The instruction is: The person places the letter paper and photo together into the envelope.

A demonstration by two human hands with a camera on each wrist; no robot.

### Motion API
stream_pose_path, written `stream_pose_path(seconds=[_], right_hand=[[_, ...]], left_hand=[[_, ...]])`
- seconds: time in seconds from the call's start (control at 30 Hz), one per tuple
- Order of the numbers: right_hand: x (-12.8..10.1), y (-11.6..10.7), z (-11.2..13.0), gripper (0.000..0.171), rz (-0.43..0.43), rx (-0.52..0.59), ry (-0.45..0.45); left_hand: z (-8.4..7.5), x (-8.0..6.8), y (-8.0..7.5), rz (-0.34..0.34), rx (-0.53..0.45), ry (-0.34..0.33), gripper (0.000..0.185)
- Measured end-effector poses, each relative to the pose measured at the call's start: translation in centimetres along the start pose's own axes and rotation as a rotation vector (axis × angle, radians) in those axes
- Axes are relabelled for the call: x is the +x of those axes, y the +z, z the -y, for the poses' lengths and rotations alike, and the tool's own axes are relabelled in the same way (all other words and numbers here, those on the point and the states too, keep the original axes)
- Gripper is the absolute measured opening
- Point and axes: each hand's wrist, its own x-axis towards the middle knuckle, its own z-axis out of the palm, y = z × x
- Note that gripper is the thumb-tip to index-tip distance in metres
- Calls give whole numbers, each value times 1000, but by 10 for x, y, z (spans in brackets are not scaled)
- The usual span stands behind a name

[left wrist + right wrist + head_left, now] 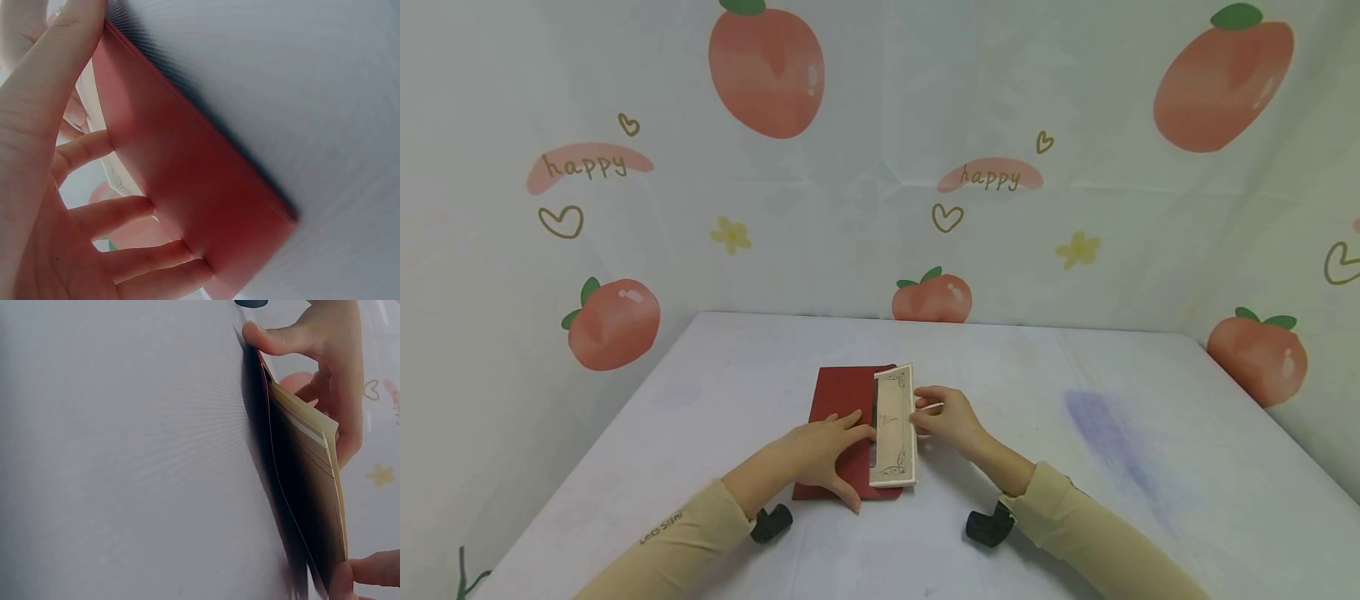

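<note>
A flat red folder (842,387) lies on the table before me. Over its right part stands a narrow cream card (893,425) with printed ornaments, tilted up from the folder. My left hand (820,450) spreads over the folder, fingers extended and touching it; the left wrist view shows these fingertips along the edge of the red cover (169,137). With thumb and fingertips my right hand (951,421) pinches the card's right edge. In the right wrist view, the cream card (306,444) has layered sheets and a dark gap beneath it.
A white table (722,400) bears the folder, with a purple-blue smudge (1112,450) on its right side. Black devices (771,523) sit at both wrists. Behind the table hangs a white cloth backdrop (850,200) with printed fruit, hearts and flowers.
</note>
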Motion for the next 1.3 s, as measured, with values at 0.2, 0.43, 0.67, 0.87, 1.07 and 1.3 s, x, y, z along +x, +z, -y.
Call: stream_pose_path(seconds=[0.2, 0.43, 0.67, 0.87, 1.07, 1.3], right_hand=[[-1, 1, 2, 42, 5, 1, -6], [-2, 4, 4, 41, 7, -2, -21], [0, 8, 2, 41, 0, 14, -11], [1, 10, 1, 40, 5, -4, -19], [0, 10, 2, 40, 18, -12, -17], [1, 12, 2, 41, 1, -16, -18]], left_hand=[[0, 0, 0, -1, 1, -2, 89], [-1, 0, 0, 5, -4, -14, 89], [1, 0, 0, -1, -17, -4, 89], [1, 0, -1, -2, -22, -3, 89], [0, 0, -1, -1, -18, -4, 90], [-2, 0, -2, 4, -6, -15, 90]])
